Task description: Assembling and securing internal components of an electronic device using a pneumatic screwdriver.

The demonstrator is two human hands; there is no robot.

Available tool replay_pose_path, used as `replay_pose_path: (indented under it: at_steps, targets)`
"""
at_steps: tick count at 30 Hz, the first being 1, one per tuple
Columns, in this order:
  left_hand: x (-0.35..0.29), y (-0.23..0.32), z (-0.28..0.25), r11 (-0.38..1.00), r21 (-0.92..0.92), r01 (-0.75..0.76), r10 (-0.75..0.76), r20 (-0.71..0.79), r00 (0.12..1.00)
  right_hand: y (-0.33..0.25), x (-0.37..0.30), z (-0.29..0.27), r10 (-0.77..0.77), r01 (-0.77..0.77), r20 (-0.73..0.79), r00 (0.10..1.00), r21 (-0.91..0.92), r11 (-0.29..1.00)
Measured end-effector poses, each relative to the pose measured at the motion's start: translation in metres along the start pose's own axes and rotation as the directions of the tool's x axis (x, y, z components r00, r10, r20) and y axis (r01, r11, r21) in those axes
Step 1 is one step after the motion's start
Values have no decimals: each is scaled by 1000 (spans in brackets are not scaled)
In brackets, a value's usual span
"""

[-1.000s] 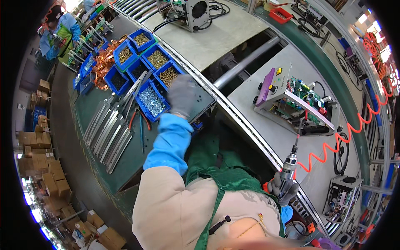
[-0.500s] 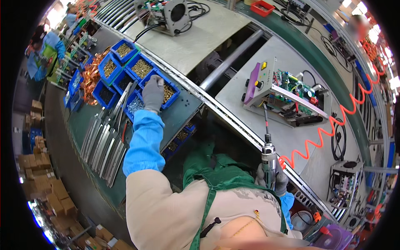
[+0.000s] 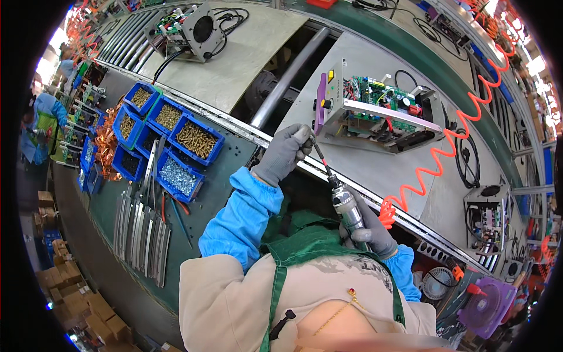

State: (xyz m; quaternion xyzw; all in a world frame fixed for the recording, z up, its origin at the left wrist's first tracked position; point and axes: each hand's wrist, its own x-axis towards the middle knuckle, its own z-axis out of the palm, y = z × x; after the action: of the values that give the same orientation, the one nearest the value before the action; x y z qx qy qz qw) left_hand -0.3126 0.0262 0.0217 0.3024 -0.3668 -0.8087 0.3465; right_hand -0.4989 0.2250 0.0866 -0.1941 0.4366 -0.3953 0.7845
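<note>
My right hand [image 3: 375,229], in a grey glove, grips an air screwdriver [image 3: 347,206] with a metal body. Its long bit [image 3: 319,154] points up and to the left. Fingers pinched, my gloved left hand [image 3: 281,155] is at the bit's tip; whatever lies between the fingertips is too small to make out. Just beyond the tip sits an open electronic unit [image 3: 381,114] with a purple front edge, green circuit boards and a metal bar across it. To the left, blue bins hold brass screws [image 3: 199,139] and small silvery parts [image 3: 177,176].
Metal strips [image 3: 141,240] and hand tools lie on the green bench [image 3: 202,220] at left. An orange coiled hose [image 3: 434,182] runs over the right-hand worktop. Another unit [image 3: 185,32] stands at the far left, one more [image 3: 488,217] at right. A person [image 3: 44,126] works at far left.
My left hand has left the brass screw bin and moved right to the screwdriver's tip. The screwdriver, in my right hand, has tilted and shifted left. The whole view has turned slightly.
</note>
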Motion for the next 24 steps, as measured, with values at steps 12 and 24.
replay_pose_path:
  at_steps: [12,24]
  targets:
    - [3,25,-7,924,381,-41,22,53,998,2,3,-4,-10,8,-13,1000,-116,993]
    - [18,66,-30,715,699,-9,-198,214,957,1,13,1,-43,30,-30,999,-350,936]
